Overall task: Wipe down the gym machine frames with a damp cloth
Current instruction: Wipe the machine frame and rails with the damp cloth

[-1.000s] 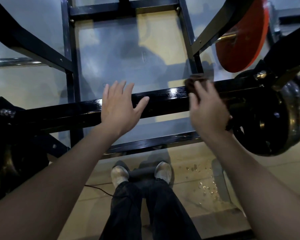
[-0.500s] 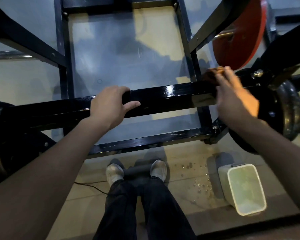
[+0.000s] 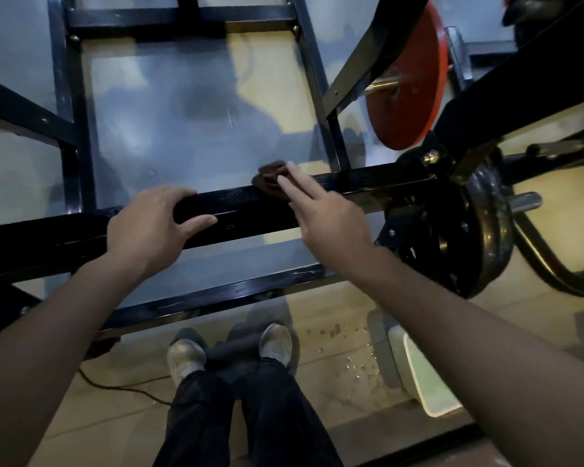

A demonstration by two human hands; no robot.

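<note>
**Two hands on one black crossbar, cloth under the right**

The right hand (image 3: 327, 220) lies with its fingers (image 3: 295, 190) straight and slightly spread, pressing one dark brown cloth (image 3: 269, 181) flat onto the top of the crossbar (image 3: 246, 210). The cloth is bunched, and part of it pokes out beyond the fingertips on the bar's far edge. The left hand (image 3: 149, 224) grips the same bar just beside it, fingers curled over the top and thumb stretched along the near face.

The crossbar is a black square tube whose long axis runs left to right across the view, rising a little toward the right, where it meets a black weight plate (image 3: 479, 227). A second, lower rail (image 3: 216, 298) runs roughly parallel beneath it. Beyond, two black uprights (image 3: 71, 129) stand joined by a top bar. One red weight plate (image 3: 415, 82) hangs at the upper right.

On the floor below are two light shoes (image 3: 186, 358), a pale container (image 3: 425, 379) that looks like a small bin, partly hidden by the right forearm, and scattered water drops (image 3: 354, 362).
</note>
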